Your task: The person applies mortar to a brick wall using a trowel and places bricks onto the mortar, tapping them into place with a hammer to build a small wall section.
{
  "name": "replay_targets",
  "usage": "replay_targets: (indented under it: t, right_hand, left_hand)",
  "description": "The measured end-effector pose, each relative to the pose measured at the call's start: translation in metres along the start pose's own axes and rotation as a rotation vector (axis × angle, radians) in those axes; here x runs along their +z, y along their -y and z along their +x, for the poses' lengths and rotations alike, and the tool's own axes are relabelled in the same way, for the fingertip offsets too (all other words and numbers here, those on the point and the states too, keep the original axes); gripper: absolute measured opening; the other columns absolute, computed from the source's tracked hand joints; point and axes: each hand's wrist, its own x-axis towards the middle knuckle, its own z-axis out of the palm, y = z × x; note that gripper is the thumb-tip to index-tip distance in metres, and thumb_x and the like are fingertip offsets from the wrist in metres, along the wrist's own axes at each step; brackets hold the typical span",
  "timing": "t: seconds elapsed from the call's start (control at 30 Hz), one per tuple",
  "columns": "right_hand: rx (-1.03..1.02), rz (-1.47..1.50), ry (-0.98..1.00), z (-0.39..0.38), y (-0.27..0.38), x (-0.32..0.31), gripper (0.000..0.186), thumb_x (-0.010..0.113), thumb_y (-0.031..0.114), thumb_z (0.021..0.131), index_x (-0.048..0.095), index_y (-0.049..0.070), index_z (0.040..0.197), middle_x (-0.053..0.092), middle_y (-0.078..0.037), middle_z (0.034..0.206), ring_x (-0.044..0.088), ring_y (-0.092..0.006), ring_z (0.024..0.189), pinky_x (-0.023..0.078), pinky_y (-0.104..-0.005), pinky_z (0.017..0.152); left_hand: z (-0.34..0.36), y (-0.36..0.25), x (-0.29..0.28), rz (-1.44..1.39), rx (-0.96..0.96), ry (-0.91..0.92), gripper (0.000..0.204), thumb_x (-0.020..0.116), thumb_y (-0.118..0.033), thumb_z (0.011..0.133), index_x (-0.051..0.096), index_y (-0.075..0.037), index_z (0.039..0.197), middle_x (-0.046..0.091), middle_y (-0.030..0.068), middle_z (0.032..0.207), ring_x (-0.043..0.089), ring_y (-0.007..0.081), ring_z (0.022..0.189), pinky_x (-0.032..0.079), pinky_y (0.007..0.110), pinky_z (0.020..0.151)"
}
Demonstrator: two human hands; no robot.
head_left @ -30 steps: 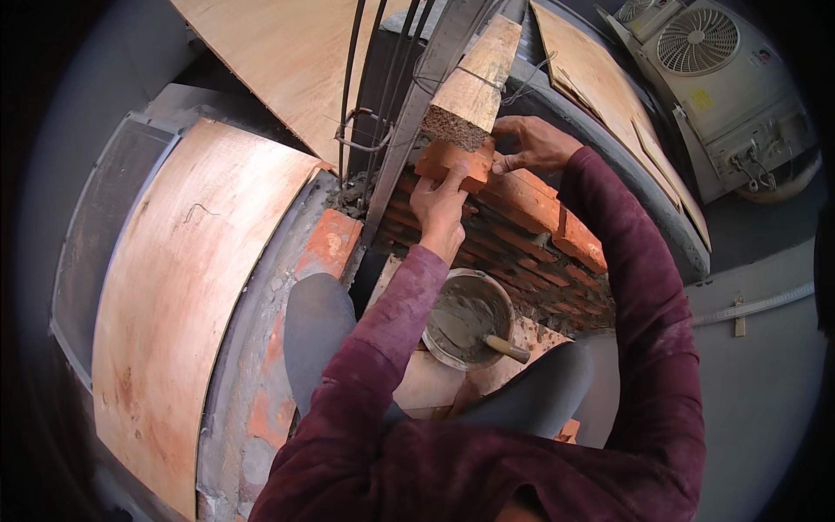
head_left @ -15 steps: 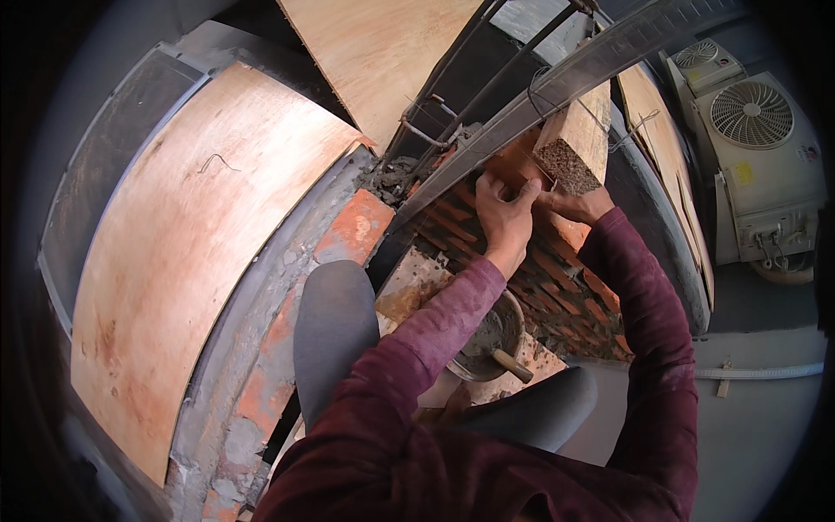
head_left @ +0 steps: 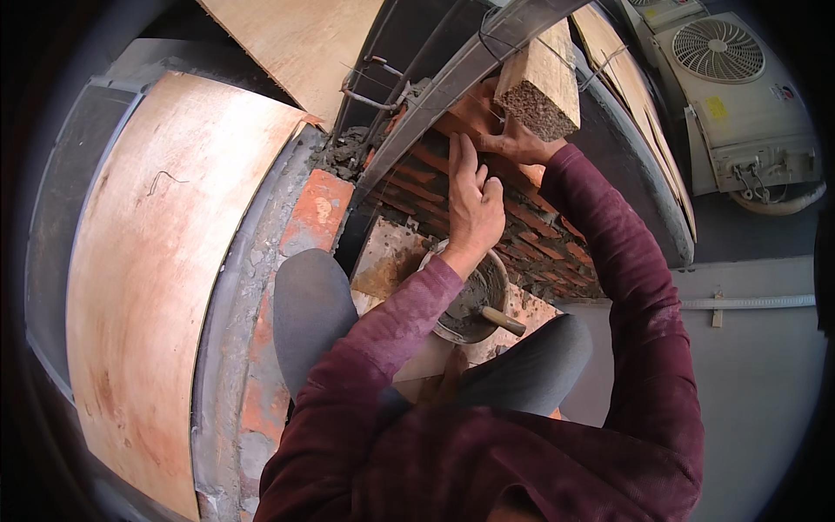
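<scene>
An orange brick (head_left: 472,113) sits at the top of a brick wall (head_left: 531,230), below a squared timber and beside a slanting metal strip. My right hand (head_left: 524,144) grips it from the right, with part of the hand hidden by the timber (head_left: 541,87). Against its near side rest the outstretched fingertips of my left hand (head_left: 474,209), whose palm holds nothing. Below my left wrist stands a round bucket (head_left: 503,277) of grey mortar. A tool with a wooden handle (head_left: 504,321) leans out over the rim.
The metal strip (head_left: 435,113) crosses close to my hands, with wire around it. On the left, a plywood sheet (head_left: 165,261) lies beside a mortar-smeared brick ledge (head_left: 317,209). Bent steel rods (head_left: 376,96) stick up beyond. Air-conditioner units (head_left: 722,61) stand at the far right.
My left hand has loosened from its pinch and straightened its fingers against the brick's near side. My right hand stays at the brick. The whole view has shifted somewhat.
</scene>
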Motion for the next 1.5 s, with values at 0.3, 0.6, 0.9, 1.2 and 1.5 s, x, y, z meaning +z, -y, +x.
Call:
replay_targets:
  t: [0.3,0.6,0.9,1.2,1.5]
  right_hand:
    - [0.003,-0.010,0.068,0.007,-0.001,0.001,0.068,0.081,0.034,0.069,0.057,0.008,0.127,0.063,-0.017,0.117,0.060,-0.0339,0.108,0.049,-0.0391,0.095]
    - [-0.050,0.137,-0.282,-0.059,0.054,-0.060,0.044,0.072,0.035,0.084,0.062,0.001,0.110,0.064,-0.019,0.104,0.064,-0.0347,0.091,0.052,-0.0419,0.083]
    - [1.003,0.257,-0.083,-0.375,-0.010,0.008,0.027,0.062,0.025,0.089,0.064,-0.001,0.099,0.068,-0.020,0.090,0.067,-0.0340,0.085,0.051,-0.0416,0.074]
    - [1.900,0.518,0.000,-0.658,0.120,0.189,0.018,0.053,0.013,0.093,0.063,-0.001,0.095,0.063,-0.007,0.074,0.064,-0.0165,0.069,0.051,-0.0331,0.064]
    - [1.789,0.372,-0.132,-0.640,0.232,0.364,0.033,0.062,0.033,0.087,0.062,0.001,0.098,0.065,-0.023,0.092,0.063,-0.0404,0.093,0.049,-0.0466,0.079]
  left_hand:
    - [-0.021,0.012,-0.055,0.384,0.092,-0.068,0.051,0.052,0.007,0.079,0.049,0.000,0.130,0.047,0.0131,0.118,0.056,0.0171,0.094,0.051,0.026,0.071]
    - [0.010,-0.007,-0.055,1.077,0.561,0.112,0.066,0.063,-0.005,0.082,0.038,-0.009,0.143,0.043,0.0172,0.141,0.060,0.0382,0.109,0.055,0.044,0.081]
    - [0.053,0.005,-0.046,1.364,0.631,0.151,0.069,0.066,-0.029,0.089,0.033,-0.005,0.146,0.043,0.0209,0.142,0.058,0.0369,0.116,0.057,0.042,0.078]
    - [0.078,0.004,-0.015,1.248,1.190,0.665,0.054,0.049,-0.032,0.100,0.042,0.007,0.137,0.051,0.0256,0.135,0.053,0.0394,0.121,0.041,0.046,0.104]
    - [0.072,0.001,-0.050,1.559,0.855,0.401,0.048,0.056,-0.010,0.096,0.041,-0.001,0.140,0.046,0.0212,0.142,0.048,0.0331,0.127,0.042,0.037,0.102]
